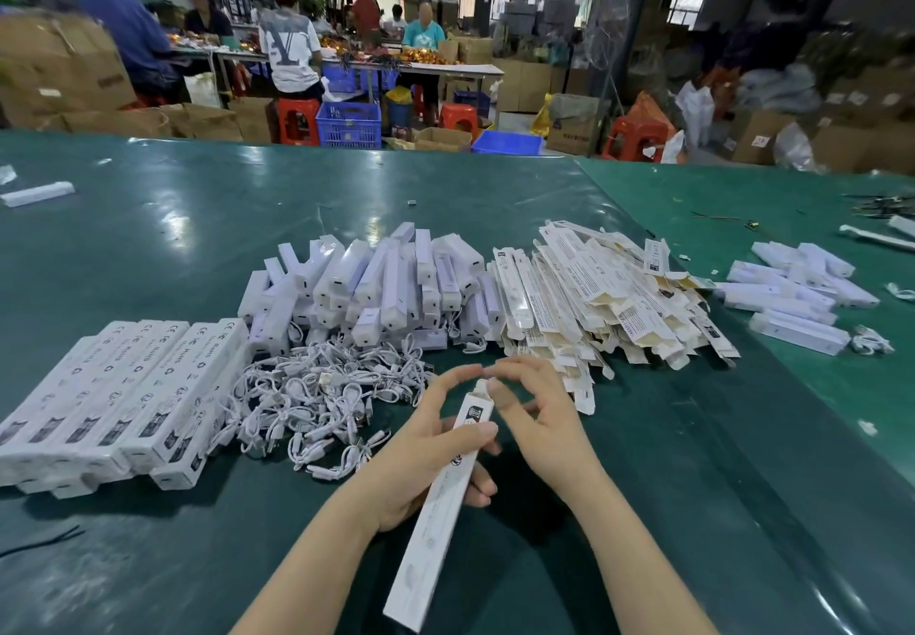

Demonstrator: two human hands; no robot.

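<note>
A long white printed box (440, 505) slants from bottom centre up toward the piles. My left hand (435, 441) grips its upper half, thumb across the front and fingers curled behind. My right hand (532, 416) is at the box's top end, thumb pressing the end flap and fingers curved above it. Beyond my hands lies a tangle of short white cables (322, 401), a heap of white bar-shaped devices (376, 282) and a heap of flat unfolded boxes (594, 297).
Closed boxes (119, 396) lie in a row at the left on the green table (198, 560). More white devices (792, 292) sit at the right, one (37, 193) at far left. Several people work at tables behind, among crates, stools and cartons.
</note>
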